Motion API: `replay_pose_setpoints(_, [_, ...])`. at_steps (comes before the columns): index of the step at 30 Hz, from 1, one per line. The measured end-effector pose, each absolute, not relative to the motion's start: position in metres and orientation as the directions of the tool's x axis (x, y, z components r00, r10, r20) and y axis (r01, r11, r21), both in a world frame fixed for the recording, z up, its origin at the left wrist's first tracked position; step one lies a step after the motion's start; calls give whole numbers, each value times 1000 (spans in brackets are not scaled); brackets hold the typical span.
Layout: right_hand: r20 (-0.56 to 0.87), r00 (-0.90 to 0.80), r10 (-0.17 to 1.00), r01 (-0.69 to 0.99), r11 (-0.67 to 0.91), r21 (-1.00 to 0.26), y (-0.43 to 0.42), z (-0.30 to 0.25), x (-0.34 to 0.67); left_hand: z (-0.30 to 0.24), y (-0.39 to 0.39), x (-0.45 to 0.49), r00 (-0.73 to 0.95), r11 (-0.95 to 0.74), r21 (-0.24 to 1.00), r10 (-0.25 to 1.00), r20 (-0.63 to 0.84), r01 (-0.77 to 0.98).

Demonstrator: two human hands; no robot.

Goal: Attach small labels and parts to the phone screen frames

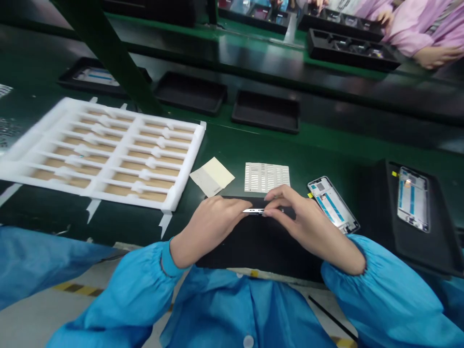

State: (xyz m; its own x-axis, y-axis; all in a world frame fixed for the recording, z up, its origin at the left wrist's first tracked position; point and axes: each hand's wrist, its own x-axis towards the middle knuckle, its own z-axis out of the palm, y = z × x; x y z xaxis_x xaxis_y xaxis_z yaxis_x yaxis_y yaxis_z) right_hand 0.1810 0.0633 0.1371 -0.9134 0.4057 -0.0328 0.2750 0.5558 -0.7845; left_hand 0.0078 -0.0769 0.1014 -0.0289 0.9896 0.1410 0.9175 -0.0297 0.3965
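Between my two hands a phone frame [254, 211] is held edge-on, its silver rim with small dark slots facing me. My left hand [213, 220] grips its left end with the fingers closed together. At the right end, my right hand [295, 208] pinches the rim between thumb and fingers. The black mat [261, 246] lies beneath both hands. Just beyond them is a sheet of small silver stickers [266, 176], with a pale yellow and grey paper [213, 176] to its left. Beside my right wrist lies another phone frame [331, 203] with blue strips.
A white foam tray [183, 181] with slotted compartments is taped down at left. Two black trays [192, 92] [266, 112] stand at the back. On the right, a black tray stack [442, 241] bears a phone frame [413, 199]. A green post [112, 53] slants across. Co-workers' hands [438, 55] show beyond.
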Motion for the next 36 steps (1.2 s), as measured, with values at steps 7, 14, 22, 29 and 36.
replay_pose_setpoints(7, [-68,-926,371,279,553,-785,64,140,175,92,-75,21,-56,-236,478,853,519,846])
replay_pose_setpoints(14, [96,-871,481,198,524,-828,70,122,198,86,-73,24,-129,-170,471,833,539,866])
replay_pose_setpoints(22, [330,-814,478,41,614,-788,65,93,204,93,-63,26,-94,-138,456,888,450,879])
replay_pose_setpoints(29, [388,-812,436,-20,644,-765,66,89,207,92,-62,27,-110,-147,492,884,455,858])
replay_pose_setpoints(36, [394,-811,434,-24,647,-762,65,88,209,93,-66,33,-154,-127,508,867,474,852])
